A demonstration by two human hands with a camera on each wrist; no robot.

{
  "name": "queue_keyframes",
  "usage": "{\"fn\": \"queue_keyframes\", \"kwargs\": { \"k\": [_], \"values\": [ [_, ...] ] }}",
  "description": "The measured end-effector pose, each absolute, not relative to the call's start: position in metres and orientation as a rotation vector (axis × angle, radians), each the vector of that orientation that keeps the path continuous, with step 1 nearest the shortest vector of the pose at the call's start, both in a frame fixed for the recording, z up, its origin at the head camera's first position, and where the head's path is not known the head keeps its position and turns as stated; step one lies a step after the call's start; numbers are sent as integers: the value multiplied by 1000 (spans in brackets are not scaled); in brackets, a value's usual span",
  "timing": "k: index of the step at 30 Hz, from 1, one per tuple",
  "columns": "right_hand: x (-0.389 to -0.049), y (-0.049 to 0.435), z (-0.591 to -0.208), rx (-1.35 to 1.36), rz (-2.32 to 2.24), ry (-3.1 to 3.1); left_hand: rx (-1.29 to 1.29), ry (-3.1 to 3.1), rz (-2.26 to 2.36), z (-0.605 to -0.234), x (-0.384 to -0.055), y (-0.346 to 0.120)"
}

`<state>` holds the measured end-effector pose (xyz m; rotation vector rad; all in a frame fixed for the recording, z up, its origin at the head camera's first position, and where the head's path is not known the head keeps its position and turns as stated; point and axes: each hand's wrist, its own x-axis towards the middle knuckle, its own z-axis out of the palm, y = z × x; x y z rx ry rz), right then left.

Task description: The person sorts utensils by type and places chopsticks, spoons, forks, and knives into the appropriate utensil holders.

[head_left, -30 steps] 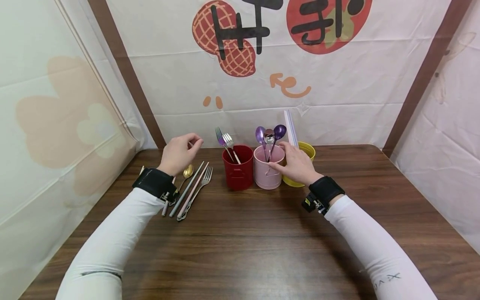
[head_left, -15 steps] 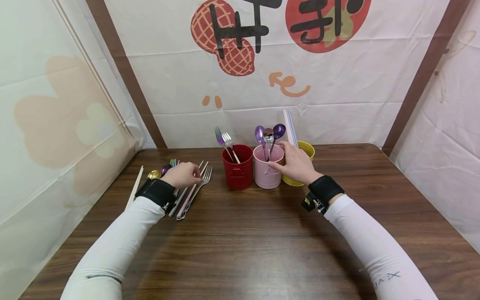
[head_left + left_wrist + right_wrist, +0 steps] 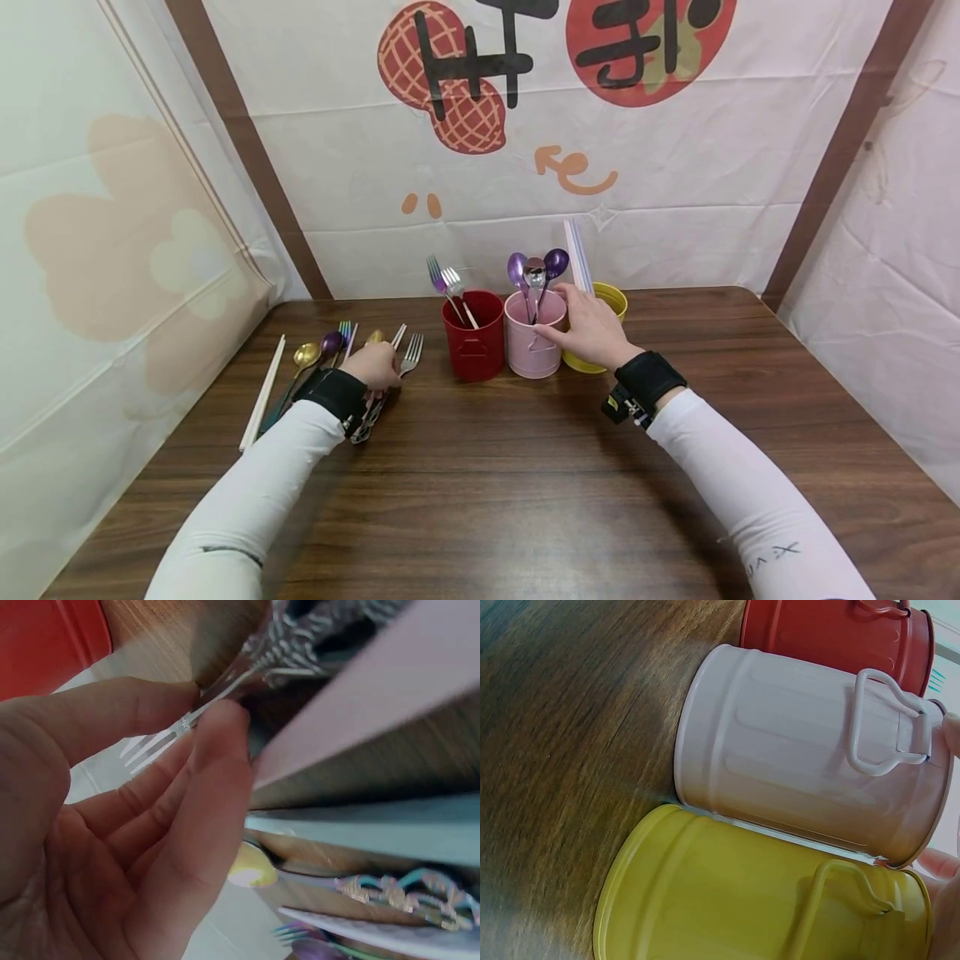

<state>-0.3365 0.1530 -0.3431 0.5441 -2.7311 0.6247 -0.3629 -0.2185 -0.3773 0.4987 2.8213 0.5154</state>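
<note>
Among the cutlery at the left, my left hand pinches a silver fork with an ornate handle between thumb and index finger. Its tines point toward the back of the table. Pink chopsticks and a grey-blue pair lie right beside that hand. My right hand holds the rim of a pink bucket, thumb in front and fingers at the far side. Two purple spoons and a silver spoon stand in this bucket.
A red bucket with two forks stands left of the pink one. To the right, a yellow bucket holds pale chopsticks. White chopsticks, a gold spoon and a purple spoon lie farther left.
My left hand has come down from above the cutlery to the fork on the table and now pinches it. The right hand has stayed at the pink bucket.
</note>
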Motion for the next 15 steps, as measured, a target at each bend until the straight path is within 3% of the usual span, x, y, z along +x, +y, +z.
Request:
{"fn": "queue_keyframes", "kwargs": {
  "k": [15],
  "values": [
    [-337, 154, -344, 537, 636, -2740, 255, 2764, 834, -368, -364, -219]
  ]
}}
